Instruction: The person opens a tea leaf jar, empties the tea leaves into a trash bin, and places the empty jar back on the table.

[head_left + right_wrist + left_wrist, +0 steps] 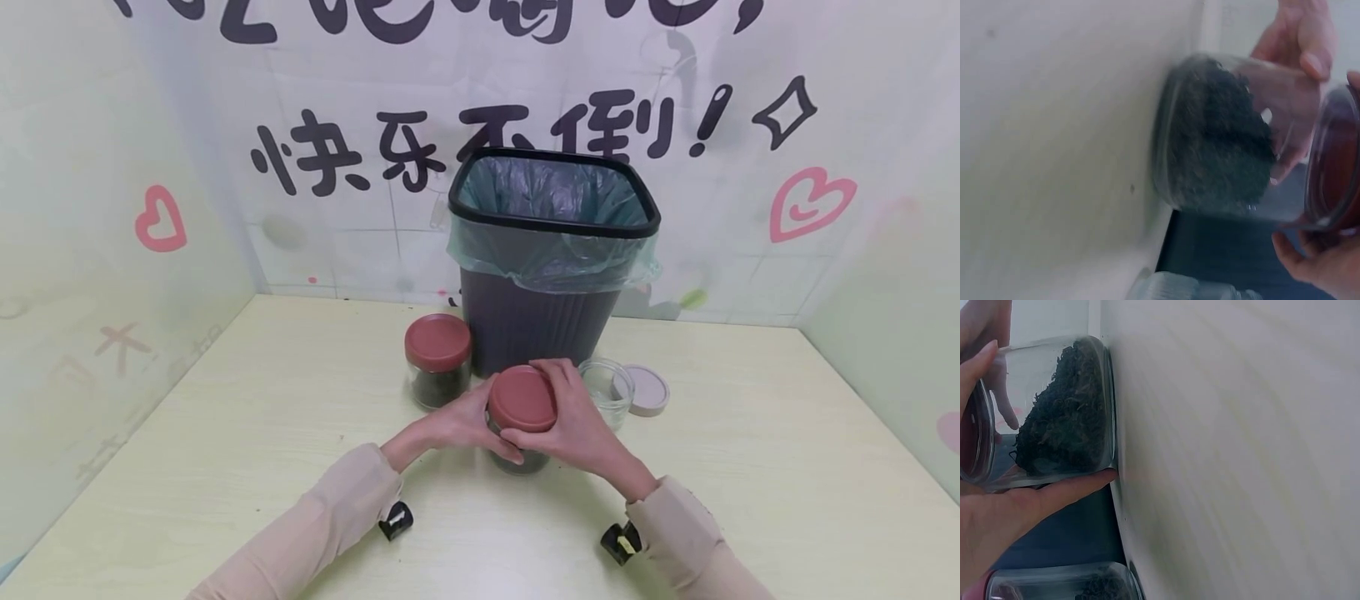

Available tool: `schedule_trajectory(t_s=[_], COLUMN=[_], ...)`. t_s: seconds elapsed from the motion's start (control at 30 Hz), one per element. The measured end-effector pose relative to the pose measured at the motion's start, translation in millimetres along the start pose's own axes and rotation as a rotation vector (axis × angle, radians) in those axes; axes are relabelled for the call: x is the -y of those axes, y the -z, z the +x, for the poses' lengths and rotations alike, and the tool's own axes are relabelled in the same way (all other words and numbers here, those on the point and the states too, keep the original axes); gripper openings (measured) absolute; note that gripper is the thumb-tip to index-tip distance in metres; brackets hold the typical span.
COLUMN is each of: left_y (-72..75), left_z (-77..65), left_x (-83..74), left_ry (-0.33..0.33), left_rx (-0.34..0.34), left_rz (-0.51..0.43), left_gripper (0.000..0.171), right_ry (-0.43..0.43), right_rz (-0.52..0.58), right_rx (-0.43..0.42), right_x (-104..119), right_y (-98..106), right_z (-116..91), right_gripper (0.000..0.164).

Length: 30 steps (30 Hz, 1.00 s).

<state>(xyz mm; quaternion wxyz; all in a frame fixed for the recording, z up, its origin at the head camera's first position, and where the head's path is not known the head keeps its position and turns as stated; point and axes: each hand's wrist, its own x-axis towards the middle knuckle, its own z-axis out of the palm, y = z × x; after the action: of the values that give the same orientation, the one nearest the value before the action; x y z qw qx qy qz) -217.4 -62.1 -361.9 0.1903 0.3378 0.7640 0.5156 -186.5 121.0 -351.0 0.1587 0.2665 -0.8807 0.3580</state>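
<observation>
A glass jar [1063, 419] with a reddish-brown lid [522, 398] stands on the table in front of me, partly filled with dark, curly dried leaves. My left hand [463, 419] holds the glass from the left, its thumb and fingers spread around the side. From the right, my right hand [581, 425] grips the lid, fingers behind and thumb across the front edge. The lid sits on top of the jar. Just behind and left stands a second lidded jar [438, 367] with similar dark contents.
A dark bin [540, 317] with a greenish plastic liner rises behind the jars. To the right of my right hand is a clear glass jar without a lid [611, 398], and a pale round lid [651, 392] lies beside it. Printed walls [337, 250] enclose the table.
</observation>
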Motion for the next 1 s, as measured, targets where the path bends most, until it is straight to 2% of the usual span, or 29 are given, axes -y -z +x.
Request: schedule_trajectory(t_s=[0.13, 0.3, 0.47, 0.57, 0.73, 0.87, 1.0], left_y=[0.2, 0.3, 0.6, 0.8, 0.3, 0.4, 0.9], left_z=[-0.1, 1.7, 1.2, 0.4, -0.5, 0.7, 1.6], left_x=[-0.5, 1.2, 1.7, 1.3, 0.9, 1.2, 1.4], left_ry=[-0.008, -0.014, -0.007, 0.011, 0.020, -0.003, 0.000], left_rx=[0.008, 0.012, 0.007, 0.002, -0.002, 0.008, 0.017], left_rz=[-0.008, -0.002, 0.012, 0.026, 0.040, 0.032, 0.008], left_gripper=[0.088, 0.089, 0.091, 0.090, 0.089, 0.089, 0.089], right_ry=[0.035, 0.036, 0.039, 0.005, -0.031, -0.001, 0.015], right_rz=[0.042, 0.061, 0.046, 0.018, -0.125, -0.213, -0.206], right_rx=[0.083, 0.188, 0.235, 0.197, 0.028, -0.076, -0.066], right_x=[-3.1, -4.8, -1.4, 2.6, 6.7, 7.8, 9.6], right_y=[7.2, 14.0, 17.7, 16.0, 5.2, -1.0, -0.7], right_z=[3.4, 5.0, 3.5, 0.8, -2.7, -2.2, -0.6], right_gripper=[0.075, 0.079, 0.084, 0.091, 0.103, 0.094, 0.083])
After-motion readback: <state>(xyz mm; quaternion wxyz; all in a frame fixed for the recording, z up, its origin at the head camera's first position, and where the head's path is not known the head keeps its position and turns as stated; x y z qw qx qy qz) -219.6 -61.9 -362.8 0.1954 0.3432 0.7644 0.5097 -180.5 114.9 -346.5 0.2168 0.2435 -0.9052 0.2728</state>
